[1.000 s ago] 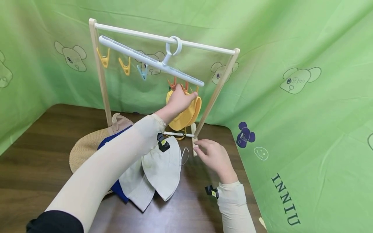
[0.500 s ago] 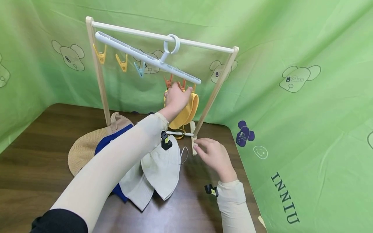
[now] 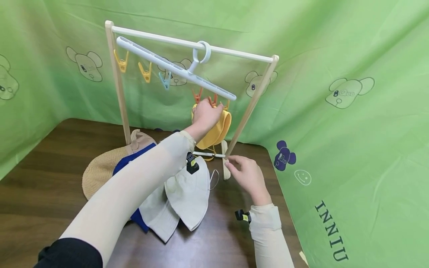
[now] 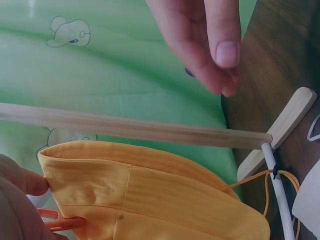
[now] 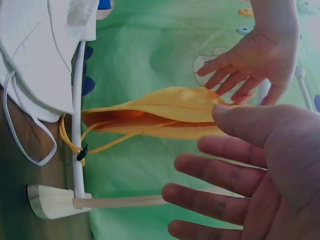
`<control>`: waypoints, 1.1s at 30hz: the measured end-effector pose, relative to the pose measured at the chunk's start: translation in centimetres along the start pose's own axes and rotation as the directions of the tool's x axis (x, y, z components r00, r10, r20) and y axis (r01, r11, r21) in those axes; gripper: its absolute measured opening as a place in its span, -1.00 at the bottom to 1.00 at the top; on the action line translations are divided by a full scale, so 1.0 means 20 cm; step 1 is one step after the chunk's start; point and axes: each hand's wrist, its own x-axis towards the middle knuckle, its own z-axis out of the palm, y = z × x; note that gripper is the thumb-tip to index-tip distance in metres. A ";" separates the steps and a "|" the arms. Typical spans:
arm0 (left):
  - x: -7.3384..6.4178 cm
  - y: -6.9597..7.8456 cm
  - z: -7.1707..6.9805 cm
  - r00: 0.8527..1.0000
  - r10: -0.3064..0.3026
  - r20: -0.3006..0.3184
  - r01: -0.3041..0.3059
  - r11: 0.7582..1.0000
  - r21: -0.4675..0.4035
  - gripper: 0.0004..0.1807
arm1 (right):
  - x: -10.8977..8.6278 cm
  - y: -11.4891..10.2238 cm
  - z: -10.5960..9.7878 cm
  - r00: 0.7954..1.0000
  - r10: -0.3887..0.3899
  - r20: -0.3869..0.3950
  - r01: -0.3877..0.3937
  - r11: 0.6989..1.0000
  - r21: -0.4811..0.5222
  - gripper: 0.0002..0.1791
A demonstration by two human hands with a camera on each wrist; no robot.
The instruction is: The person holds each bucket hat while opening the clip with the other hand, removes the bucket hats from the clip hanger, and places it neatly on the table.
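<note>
A yellow hat (image 3: 218,130) hangs by orange and yellow clothespins from the right end of a pale blue hanger (image 3: 161,61), which tilts down to the right. My left hand (image 3: 205,114) is up at the hat's clipped edge. In the left wrist view its thumb touches the hat beside an orange clothespin (image 4: 62,221); the right wrist view has its fingers (image 5: 232,75) extended and spread. My right hand (image 3: 247,176) is lower, near the rack's right foot, holding nothing. Its fingers are straight and apart in the right wrist view, below the hat's opening.
The hanger hooks on a rack's white top bar (image 3: 157,38). Yellow and blue clothespins (image 3: 146,72) dangle at its left. White hats (image 3: 187,193), a blue one (image 3: 139,221) and a straw hat (image 3: 100,171) lie overlapping on the brown table (image 3: 43,163). Green cloth surrounds it.
My left hand stays at the clipped edge, its thumb shifted slightly inward. My right hand has risen a little. The view has shifted slightly; the hat still hangs.
</note>
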 end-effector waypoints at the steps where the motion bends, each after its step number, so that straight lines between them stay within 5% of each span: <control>1: 0.00 0.00 0.00 1.000 0.001 0.000 -0.001 1.000 0.004 -0.57 | 0.01 0.00 0.01 1.000 0.010 -0.013 -0.010 1.000 0.009 -0.64; 10: -0.01 0.01 -0.01 1.000 0.015 0.006 -0.015 1.000 -0.006 -0.60 | 0.15 -0.01 0.08 0.967 0.085 -0.242 -0.068 0.995 0.078 -0.50; 18: 0.00 0.00 -0.02 1.000 0.024 0.018 -0.023 0.999 -0.023 -0.63 | 0.28 -0.09 0.15 0.953 0.208 -0.218 -0.167 0.967 0.194 -0.29; 25: 0.00 0.00 -0.02 0.998 0.043 0.048 -0.042 0.999 -0.034 -0.64 | 0.38 -0.14 0.20 0.933 0.245 -0.265 -0.175 0.949 0.261 -0.50; 33: 0.00 0.01 -0.02 0.996 0.065 0.053 -0.063 0.997 -0.041 -0.70 | 0.43 -0.15 0.21 0.902 0.231 -0.365 -0.157 0.962 0.222 -0.75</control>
